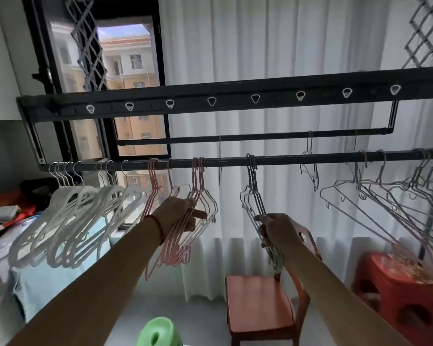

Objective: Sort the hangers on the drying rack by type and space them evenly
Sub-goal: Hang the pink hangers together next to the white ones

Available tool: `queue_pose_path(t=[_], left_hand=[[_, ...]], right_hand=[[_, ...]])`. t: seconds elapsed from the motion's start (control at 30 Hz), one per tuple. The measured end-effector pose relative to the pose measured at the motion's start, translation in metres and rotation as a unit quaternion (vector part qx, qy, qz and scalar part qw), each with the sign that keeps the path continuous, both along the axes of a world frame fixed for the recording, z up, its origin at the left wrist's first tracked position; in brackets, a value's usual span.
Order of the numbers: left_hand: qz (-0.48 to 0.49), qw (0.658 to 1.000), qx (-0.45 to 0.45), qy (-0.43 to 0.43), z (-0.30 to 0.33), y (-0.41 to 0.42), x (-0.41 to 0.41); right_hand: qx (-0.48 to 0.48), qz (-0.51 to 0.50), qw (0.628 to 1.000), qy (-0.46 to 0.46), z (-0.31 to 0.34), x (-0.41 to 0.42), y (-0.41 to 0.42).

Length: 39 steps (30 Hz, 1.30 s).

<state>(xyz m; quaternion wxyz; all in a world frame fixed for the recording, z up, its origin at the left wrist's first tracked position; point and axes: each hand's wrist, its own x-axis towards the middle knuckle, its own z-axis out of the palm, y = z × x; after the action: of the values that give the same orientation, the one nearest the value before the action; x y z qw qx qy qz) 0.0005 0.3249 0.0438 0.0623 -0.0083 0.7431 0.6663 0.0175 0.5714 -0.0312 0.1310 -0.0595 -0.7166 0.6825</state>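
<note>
A dark rack bar [298, 160] runs across the view. At its left hang several white plastic hangers [68, 221]. A bunch of pink wire hangers [198, 186] hangs near the middle, and my left hand [180, 213] grips their lower bars. Right of them hangs a small bunch of grey-blue wire hangers [253, 193]; my right hand [278, 229] grips their lower part. More grey wire hangers [375, 203] are spread along the bar's right end. A single hanger [310, 168] hangs from the thinner rail [260, 137] behind.
An upper black beam with hook holes [235, 98] crosses above. Below stand an orange chair [260, 303], a red stool [398, 290] and a green stool [158, 333]. A cluttered table [10, 233] sits at the left. White curtains and a window lie behind.
</note>
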Motion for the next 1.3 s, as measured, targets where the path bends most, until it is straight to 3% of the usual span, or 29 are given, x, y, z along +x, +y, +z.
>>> queue_pose_path(t=[0.1, 0.13, 0.17, 0.23, 0.27, 0.3, 0.43, 0.53, 0.6, 0.67, 0.73, 0.8, 0.9, 0.97, 1.03, 1.1, 1.3], left_hand=[[-0.026, 0.994, -0.104, -0.004, 0.01, 0.007, 0.014], [-0.029, 0.981, -0.191, 0.016, 0.014, 0.01, 0.02], [-0.014, 0.945, -0.323, 0.058, 0.019, 0.014, 0.024], [0.062, 0.811, -0.552, 0.185, 0.026, 0.028, 0.032], [0.094, 0.763, -0.586, 0.257, 0.028, 0.041, 0.038], [0.106, 0.747, -0.578, 0.312, 0.031, 0.056, 0.043], [-0.015, 0.773, -0.518, 0.365, 0.036, 0.128, 0.061], [-0.088, 0.771, -0.504, 0.378, 0.031, 0.177, 0.062], [-0.138, 0.787, -0.475, 0.369, 0.027, 0.208, 0.057], [-0.185, 0.806, -0.445, 0.344, 0.023, 0.236, 0.052], [-0.217, 0.829, -0.411, 0.313, 0.017, 0.263, 0.047], [-0.225, 0.86, -0.367, 0.274, 0.011, 0.292, 0.041], [-0.23, 0.91, -0.29, 0.185, 0.002, 0.333, 0.032], [-0.242, 0.941, -0.212, 0.106, -0.004, 0.35, 0.034], [-0.261, 0.959, -0.106, 0.012, -0.008, 0.36, 0.039], [-0.252, 0.966, -0.057, -0.031, -0.013, 0.366, 0.039], [-0.156, 0.986, -0.048, 0.033, -0.011, 0.38, 0.013]], right_hand=[[0.042, 0.025, 0.999, -0.022, -0.005, -0.004, -0.004], [0.049, 0.043, 0.997, -0.03, -0.004, -0.003, -0.003], [0.053, 0.063, 0.996, -0.035, -0.002, -0.001, -0.002], [0.062, 0.096, 0.993, -0.034, 0.001, 0.004, 0.0], [0.071, 0.1, 0.992, -0.027, 0.002, 0.006, 0.002], [0.098, 0.089, 0.991, -0.015, 0.003, 0.008, 0.006], [0.307, -0.089, 0.945, 0.066, 0.014, 0.022, 0.042], [0.386, -0.287, 0.865, 0.143, 0.025, 0.031, 0.093], [0.476, -0.393, 0.778, 0.121, 0.031, 0.039, 0.134], [0.542, -0.426, 0.724, -0.007, 0.035, 0.049, 0.171], [0.531, -0.382, 0.738, -0.164, 0.036, 0.057, 0.2], [0.45, -0.315, 0.805, -0.222, 0.033, 0.059, 0.219], [0.251, -0.223, 0.934, -0.125, 0.032, 0.06, 0.234], [0.11, -0.176, 0.975, -0.073, 0.031, 0.06, 0.234], [0.041, -0.157, 0.986, -0.043, 0.029, 0.058, 0.229], [0.09, -0.177, 0.979, -0.036, 0.029, 0.053, 0.224], [0.297, -0.29, 0.909, 0.026, 0.04, 0.05, 0.226]])
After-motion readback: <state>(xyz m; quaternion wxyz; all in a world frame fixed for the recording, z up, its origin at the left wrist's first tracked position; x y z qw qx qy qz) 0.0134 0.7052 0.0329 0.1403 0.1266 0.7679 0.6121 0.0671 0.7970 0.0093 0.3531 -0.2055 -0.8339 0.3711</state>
